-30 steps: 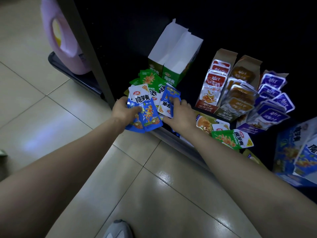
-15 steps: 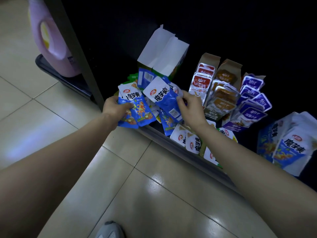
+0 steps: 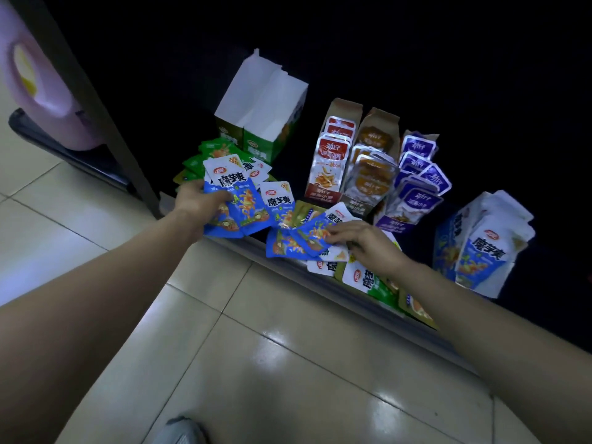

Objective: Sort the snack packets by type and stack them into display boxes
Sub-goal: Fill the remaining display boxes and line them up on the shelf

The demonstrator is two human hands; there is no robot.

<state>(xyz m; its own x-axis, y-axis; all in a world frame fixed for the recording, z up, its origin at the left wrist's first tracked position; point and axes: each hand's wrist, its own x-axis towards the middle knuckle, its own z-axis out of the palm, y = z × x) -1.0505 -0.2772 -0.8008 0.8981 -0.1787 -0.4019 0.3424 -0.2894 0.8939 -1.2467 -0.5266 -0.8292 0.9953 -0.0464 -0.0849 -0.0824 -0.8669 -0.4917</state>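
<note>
Fingers of left hand (image 3: 197, 203) curl round a fanned stack of blue packets (image 3: 235, 200), thumb on top, at the left front of the shelf edge (image 3: 323, 285). Right hand (image 3: 371, 246) lies on loose blue packets (image 3: 298, 240) at the shelf front, fingertips on the foil. Pinch or just touch — can't tell. Green packets (image 3: 205, 155) piled behind left hand, just in front of green display box (image 3: 261, 123), flap up. Red box (image 3: 330, 161), brown box (image 3: 373, 161), purple box (image 3: 416, 184) stand side by side, packets in each. Blue display box (image 3: 480, 248) far right — blue packets inside.
</note>
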